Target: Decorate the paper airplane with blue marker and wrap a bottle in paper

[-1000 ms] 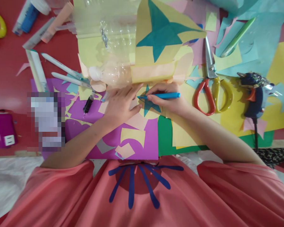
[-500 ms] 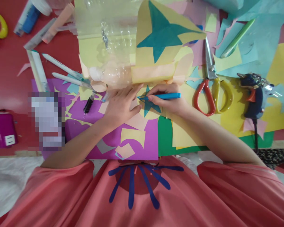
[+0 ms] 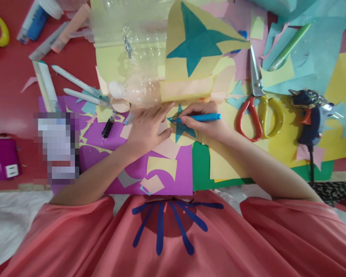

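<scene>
A blue marker (image 3: 206, 117) is pinched in my right hand (image 3: 203, 115), its tip down on a small blue-green star (image 3: 185, 132) on a round pale-yellow paper. My left hand (image 3: 147, 125) lies flat, fingers spread, at the left edge of that paper. Just beyond both hands, a clear plastic bottle (image 3: 144, 90) with a white cap rests on its side. Pale-yellow paper is wrapped round its right part, and a larger blue-green star (image 3: 194, 38) stands on yellow paper above it.
Scissors (image 3: 258, 111) with red and yellow handles lie to the right, beside a dark blue glue gun (image 3: 311, 115) with a cord. Purple paper (image 3: 167, 184) and scraps spread in front. White markers (image 3: 75, 82), a blurred-out object (image 3: 57, 148) and a purple case (image 3: 2, 158) sit left.
The blue marker has shifted very slightly to the right in my right hand. My left hand and the objects around have stayed where they were.
</scene>
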A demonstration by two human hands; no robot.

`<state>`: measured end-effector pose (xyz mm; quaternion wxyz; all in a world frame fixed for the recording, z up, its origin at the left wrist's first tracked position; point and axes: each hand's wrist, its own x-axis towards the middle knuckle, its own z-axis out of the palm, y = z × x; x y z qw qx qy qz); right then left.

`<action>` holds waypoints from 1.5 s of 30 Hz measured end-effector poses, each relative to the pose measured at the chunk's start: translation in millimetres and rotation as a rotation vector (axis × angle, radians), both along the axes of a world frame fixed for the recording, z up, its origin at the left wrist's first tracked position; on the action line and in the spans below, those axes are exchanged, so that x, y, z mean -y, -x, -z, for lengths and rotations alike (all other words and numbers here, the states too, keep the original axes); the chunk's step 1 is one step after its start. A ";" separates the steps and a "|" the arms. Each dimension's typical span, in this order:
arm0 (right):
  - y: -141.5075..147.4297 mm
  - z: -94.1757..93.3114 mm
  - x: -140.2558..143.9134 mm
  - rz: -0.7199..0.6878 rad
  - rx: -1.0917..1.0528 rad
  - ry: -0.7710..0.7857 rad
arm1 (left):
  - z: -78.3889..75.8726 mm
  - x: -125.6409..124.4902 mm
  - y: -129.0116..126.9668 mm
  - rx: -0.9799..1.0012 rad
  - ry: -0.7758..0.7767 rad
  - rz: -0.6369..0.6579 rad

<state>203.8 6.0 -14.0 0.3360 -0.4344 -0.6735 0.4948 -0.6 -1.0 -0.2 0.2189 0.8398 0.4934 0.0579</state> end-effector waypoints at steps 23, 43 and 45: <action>-0.2 1.3 0.5 0.005 -0.049 0.004 | 1.7 -0.5 0.1 0.007 -0.016 0.012; -0.4 3.0 0.1 0.050 -0.035 -0.015 | 4.6 0.1 1.7 0.010 -0.023 0.012; -0.8 2.1 -0.3 0.038 -0.036 -0.022 | 3.9 0.0 1.4 0.008 -0.018 0.009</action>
